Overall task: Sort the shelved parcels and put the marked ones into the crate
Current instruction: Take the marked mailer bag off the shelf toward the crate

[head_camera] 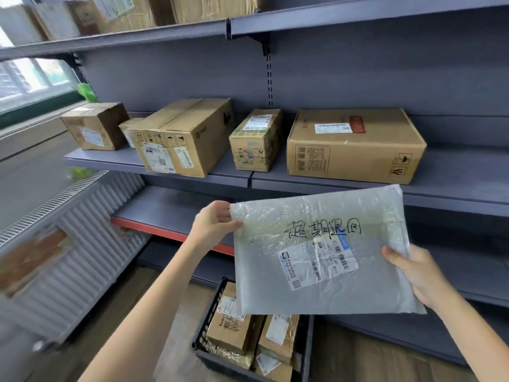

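Between the two hands, held up flat above a black plastic lattice crate (205,321) on the floor: a large grey bubble-wrap mailer (311,260) with handwritten black characters and a white shipping label on its face. Left hand (213,224) pinching the top left corner, thumb on the front; right hand (413,274) gripping the right edge, thumb over the front, fingers behind and out of sight. Crate directly below the mailer's lower edge, already holding several brown cardboard parcels (231,329), some with handwriting.

Likely risks from here: thin, slippery film held only at two edges, so a loosened pinch could let it sag or slide and land on the floor beside the crate rather than inside. Mailer wider than the free room left among the packed parcels, so probably ending up lying on top and overhanging the rim, possibly slipping off.

Behind, on the grey metal shelf (454,175), five brown cardboard boxes (355,144) in a row, apart from the mailer.

Hard to make out: label print too small to read; mailer contents not discernible through the wrap; crate's right side and near edge cut off or covered by the mailer; markings on the shelved boxes not visible from this angle; left side of the view blurred.
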